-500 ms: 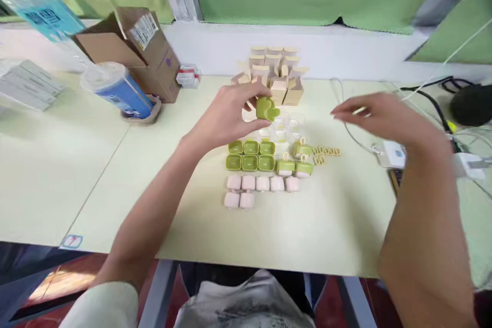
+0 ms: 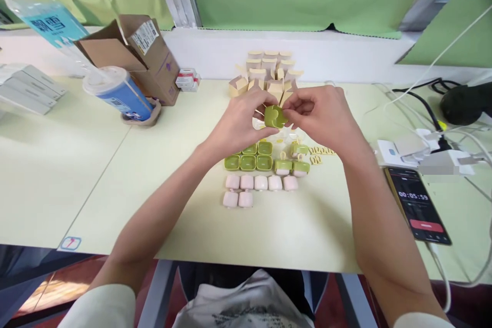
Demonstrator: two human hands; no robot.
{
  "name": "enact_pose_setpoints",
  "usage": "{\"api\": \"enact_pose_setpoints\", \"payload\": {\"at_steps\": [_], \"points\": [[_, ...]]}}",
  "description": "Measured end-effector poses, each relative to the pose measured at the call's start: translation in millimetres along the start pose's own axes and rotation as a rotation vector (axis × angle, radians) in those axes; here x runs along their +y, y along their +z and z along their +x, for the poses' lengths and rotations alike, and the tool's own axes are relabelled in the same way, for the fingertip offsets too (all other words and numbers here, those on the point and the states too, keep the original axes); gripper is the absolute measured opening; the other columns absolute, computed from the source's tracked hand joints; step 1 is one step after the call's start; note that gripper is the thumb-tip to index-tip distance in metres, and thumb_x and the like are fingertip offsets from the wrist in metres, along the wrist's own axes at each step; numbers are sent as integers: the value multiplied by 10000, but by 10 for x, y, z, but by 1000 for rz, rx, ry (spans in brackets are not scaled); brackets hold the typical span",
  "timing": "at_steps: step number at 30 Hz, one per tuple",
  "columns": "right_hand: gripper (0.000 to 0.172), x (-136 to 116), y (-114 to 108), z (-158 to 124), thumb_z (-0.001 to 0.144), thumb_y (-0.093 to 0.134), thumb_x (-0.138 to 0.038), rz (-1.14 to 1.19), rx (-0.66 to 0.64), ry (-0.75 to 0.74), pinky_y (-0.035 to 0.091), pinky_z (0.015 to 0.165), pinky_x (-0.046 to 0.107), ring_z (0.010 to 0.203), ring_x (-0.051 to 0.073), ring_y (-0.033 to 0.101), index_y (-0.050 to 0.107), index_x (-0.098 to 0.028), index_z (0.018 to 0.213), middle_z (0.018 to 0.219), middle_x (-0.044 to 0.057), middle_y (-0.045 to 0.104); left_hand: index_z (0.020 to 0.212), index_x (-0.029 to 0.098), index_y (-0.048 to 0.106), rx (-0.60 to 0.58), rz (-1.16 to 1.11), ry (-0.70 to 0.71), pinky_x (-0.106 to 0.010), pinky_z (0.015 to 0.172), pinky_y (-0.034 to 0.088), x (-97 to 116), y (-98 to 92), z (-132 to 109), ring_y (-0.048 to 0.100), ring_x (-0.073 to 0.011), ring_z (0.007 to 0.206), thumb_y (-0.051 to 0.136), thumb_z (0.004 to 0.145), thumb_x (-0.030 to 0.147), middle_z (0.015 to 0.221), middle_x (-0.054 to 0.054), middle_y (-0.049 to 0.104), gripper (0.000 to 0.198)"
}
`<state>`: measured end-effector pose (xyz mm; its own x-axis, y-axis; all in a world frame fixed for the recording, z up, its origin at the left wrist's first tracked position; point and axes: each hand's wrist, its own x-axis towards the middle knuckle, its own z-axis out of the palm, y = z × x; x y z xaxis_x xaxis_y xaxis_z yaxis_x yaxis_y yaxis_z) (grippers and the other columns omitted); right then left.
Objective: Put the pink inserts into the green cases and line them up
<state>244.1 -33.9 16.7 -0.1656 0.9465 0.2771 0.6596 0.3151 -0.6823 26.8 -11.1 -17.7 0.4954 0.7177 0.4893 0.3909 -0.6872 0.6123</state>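
Right grip (image 2: 322,115) has joined left grip (image 2: 244,118); both now pinch the green piece (image 2: 272,117), making this step two-handed above the counter (image 2: 303,230).

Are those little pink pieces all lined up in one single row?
No, the pink pieces sit in two rows, with five in the farther row and two in the nearer one.
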Motion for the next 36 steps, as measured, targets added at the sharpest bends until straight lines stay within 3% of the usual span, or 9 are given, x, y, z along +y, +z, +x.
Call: {"api": "enact_pose_setpoints", "payload": {"at_steps": [3, 7, 11, 16, 20, 24, 29, 36], "points": [[184, 75, -33, -13, 874, 748, -60, -20, -58, 100, 610, 690, 367, 662, 221, 758, 762, -233, 812, 700, -5, 772, 1239, 185, 718, -64, 22, -41, -373, 971, 681, -20, 96, -4, 787, -208, 1042, 896, 871, 217, 1253, -85, 796, 410], [236, 185, 27, -31, 880, 691, 5, -274, -167, 167, 535, 710, 345, 760, 232, 724, 761, -212, 818, 737, 28, 755, 1265, 188, 726, -189, 150, -130, -394, 933, 629, -42, 110, -2, 780, -237, 1058, 850, 929, 292, 1344, -105, 794, 373], [293, 214, 179, -45, 922, 599, 53, -561, -313, 178, 444, 722, 331, 905, 257, 678, 777, -176, 876, 875, 109, 756, 1169, 203, 751, -270, 289, -232, -378, 904, 572, -17, -54, 17, 774, -240, 1059, 740, 988, 285, 1264, -71, 830, 199], [417, 113, 317, -85, 925, 471, 94, -816, -415, 157, 321, 645, 349, 757, 229, 576, 789, -114, 1096, 968, 156, 734, 1101, 206, 791, -582, 586, -416, -357, 802, 488, 45, -336, 29, 771, -272, 1046, 711, 994, 319, 1164, -73, 846, 175], [483, 62, 336, -109, 890, 455, 119, -860, -469, 95, 275, 618, 365, 698, 220, 530, 782, -93, 1175, 980, 152, 735, 1111, 195, 808, -743, 740, -516, -356, 752, 452, 34, -464, 26, 771, -298, 1050, 665, 995, 314, 1164, -106, 843, 219], [464, 69, 330, -96, 885, 463, 139, -888, -492, 25, 298, 642, 355, 751, 220, 585, 787, -102, 1115, 1024, 152, 751, 1108, 185, 815, -843, 766, -593, -363, 736, 457, -8, -461, 34, 775, -300, 983, 623, 1000, 292, 1122, -137, 831, 245], [468, 36, 338, -88, 867, 497, 163, -965, -509, -57, 293, 656, 361, 824, 245, 672, 792, -89, 1129, 1068, 176, 755, 1041, 181, 775, -895, 746, -573, -365, 725, 456, 26, -407, 35, 767, -292, 937, 657, 989, 292, 1109, -152, 810, 170], [424, -20, 349, -101, 876, 560, 157, -989, -526, -100, 310, 660, 381, 858, 282, 729, 799, -85, 1129, 1064, 197, 759, 897, 205, 741, -758, 730, -545, -411, 778, 496, 61, -415, -20, 754, -324, 869, 679, 968, 289, 894, -130, 760, 126]]}}
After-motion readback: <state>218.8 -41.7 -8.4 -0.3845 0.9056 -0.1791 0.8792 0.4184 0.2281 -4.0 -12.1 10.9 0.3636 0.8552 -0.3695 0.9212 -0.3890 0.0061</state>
